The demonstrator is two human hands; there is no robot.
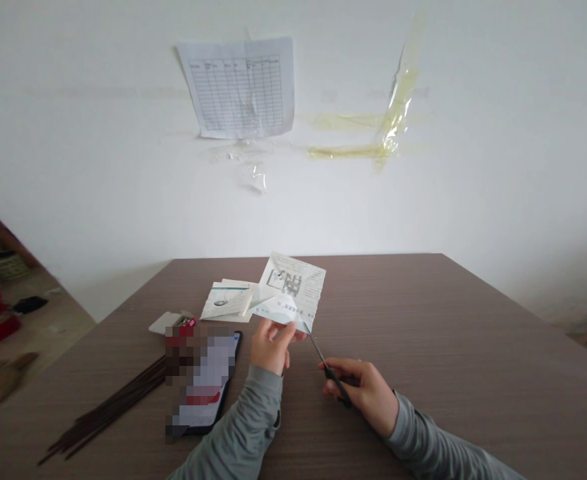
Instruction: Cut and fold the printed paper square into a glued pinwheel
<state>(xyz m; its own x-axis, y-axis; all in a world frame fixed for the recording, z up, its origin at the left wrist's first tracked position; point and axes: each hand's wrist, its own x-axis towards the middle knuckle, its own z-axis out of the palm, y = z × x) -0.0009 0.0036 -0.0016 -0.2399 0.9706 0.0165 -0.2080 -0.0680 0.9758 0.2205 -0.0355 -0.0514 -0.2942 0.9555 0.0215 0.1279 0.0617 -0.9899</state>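
My left hand (271, 347) pinches the lower edge of a printed sheet of paper (293, 287), holding it tilted above the table. The sheet bears text and a dark picture, and its right edge looks uneven. My right hand (366, 390) is closed round the black handles of a pair of scissors (337, 385). The blades point up and left and meet the sheet's lower right corner, close to my left fingers. Whether the blades are apart is too small to tell. Left of the sheet lie several folded papers (228, 300) in a small pile.
On the brown table (423, 320), a phone (213, 380) lies left of my left forearm, partly blurred out. Several thin dark sticks (118, 403) lie beside it, near a small opened box (171, 323). Behind the table, a printed chart (243, 87) is taped to the white wall.
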